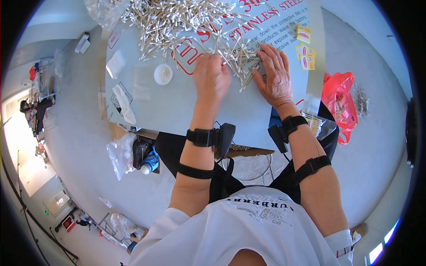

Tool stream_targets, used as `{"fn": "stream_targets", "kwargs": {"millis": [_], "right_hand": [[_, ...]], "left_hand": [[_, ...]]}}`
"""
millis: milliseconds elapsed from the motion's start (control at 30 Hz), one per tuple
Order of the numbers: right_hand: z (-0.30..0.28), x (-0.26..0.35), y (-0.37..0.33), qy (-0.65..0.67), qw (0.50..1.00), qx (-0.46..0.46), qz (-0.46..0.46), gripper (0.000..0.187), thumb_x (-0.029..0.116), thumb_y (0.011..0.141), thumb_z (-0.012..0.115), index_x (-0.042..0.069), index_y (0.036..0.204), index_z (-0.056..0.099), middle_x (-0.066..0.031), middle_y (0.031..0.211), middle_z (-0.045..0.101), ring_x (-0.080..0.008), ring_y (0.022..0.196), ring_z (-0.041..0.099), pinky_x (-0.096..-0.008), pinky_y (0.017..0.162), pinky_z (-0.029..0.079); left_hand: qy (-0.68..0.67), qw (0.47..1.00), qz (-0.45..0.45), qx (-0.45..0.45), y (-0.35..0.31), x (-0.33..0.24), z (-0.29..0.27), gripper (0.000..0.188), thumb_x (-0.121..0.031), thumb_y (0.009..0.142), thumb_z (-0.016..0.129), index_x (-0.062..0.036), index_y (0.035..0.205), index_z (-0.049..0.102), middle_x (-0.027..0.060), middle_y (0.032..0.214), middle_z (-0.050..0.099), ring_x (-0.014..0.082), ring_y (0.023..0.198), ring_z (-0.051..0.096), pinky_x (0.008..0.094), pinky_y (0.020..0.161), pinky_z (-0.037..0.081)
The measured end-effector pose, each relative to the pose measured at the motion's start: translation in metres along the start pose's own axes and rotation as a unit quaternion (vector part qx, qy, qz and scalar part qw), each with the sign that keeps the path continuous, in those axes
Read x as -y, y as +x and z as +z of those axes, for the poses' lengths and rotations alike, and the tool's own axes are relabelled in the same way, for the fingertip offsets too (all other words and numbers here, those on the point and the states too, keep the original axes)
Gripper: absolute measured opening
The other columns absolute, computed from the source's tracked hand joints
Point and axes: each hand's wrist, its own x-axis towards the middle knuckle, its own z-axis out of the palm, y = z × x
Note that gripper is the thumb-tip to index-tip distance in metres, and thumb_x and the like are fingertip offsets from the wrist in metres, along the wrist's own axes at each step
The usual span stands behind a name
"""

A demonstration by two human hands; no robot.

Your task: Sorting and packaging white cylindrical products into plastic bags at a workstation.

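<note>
A large heap of cotton swabs (177, 22) with white tips and pale sticks lies across the far part of the table. A smaller loose group of swabs (239, 57) is spread between my hands. My left hand (212, 75) is closed at the left edge of this group, its fingers curled and pinching swabs whose tips show at the fingertips; how many is hidden. Flat on the table to the right of the group rests my right hand (275, 77), fingers stretched out and thumb beside the swab sticks.
The table (173, 104) has printed film. Left of my hands are a round white lid or tub (163, 74) and folded white plastic pieces (124, 104). Small yellow packets (305, 55) lie right. A red plastic bag (339, 102) hangs beyond the right edge; a clear bag (120, 153) is below left.
</note>
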Motion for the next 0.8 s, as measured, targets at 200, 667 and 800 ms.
{"fn": "stream_targets", "kwargs": {"millis": [200, 667, 800], "right_hand": [[-0.006, -0.003, -0.002, 0.093, 0.996, -0.014, -0.004, 0.049, 0.02, 0.08, 0.067, 0.008, 0.125, 0.054, -0.009, 0.137, 0.051, -0.0272, 0.132, 0.042, -0.0452, 0.116, 0.019], [0.003, 0.029, 0.032, 0.118, 0.987, -0.107, 0.022, 0.016, 0.0, 0.076, 0.065, 0.004, 0.092, 0.065, -0.0103, 0.101, 0.067, -0.0289, 0.095, 0.064, -0.037, 0.081, 0.051], [0.001, 0.037, 0.073, 0.19, 0.979, -0.056, 0.055, 0.013, -0.002, 0.077, 0.059, 0.001, 0.087, 0.066, -0.0127, 0.089, 0.066, -0.0296, 0.074, 0.064, -0.0357, 0.068, 0.051]], "left_hand": [[-0.158, 0.987, -0.039, 0.005, -0.02, 0.021, -0.027, 0.015, 0.003, 0.071, 0.066, -0.0009, 0.083, 0.058, 0.0104, 0.071, 0.058, 0.0245, 0.062, 0.059, 0.0346, 0.057, 0.046], [-0.387, 0.89, -0.148, 0.189, -0.002, 0.043, -0.058, 0.008, -0.004, 0.082, 0.067, 0.0039, 0.084, 0.065, 0.0032, 0.067, 0.061, 0.0061, 0.059, 0.053, 0.0242, 0.052, 0.041], [-0.431, 0.834, -0.132, 0.319, -0.006, 0.047, -0.062, 0.008, -0.004, 0.085, 0.064, 0.0021, 0.081, 0.061, -0.001, 0.067, 0.058, 0.0037, 0.061, 0.049, 0.0225, 0.054, 0.039]]}}
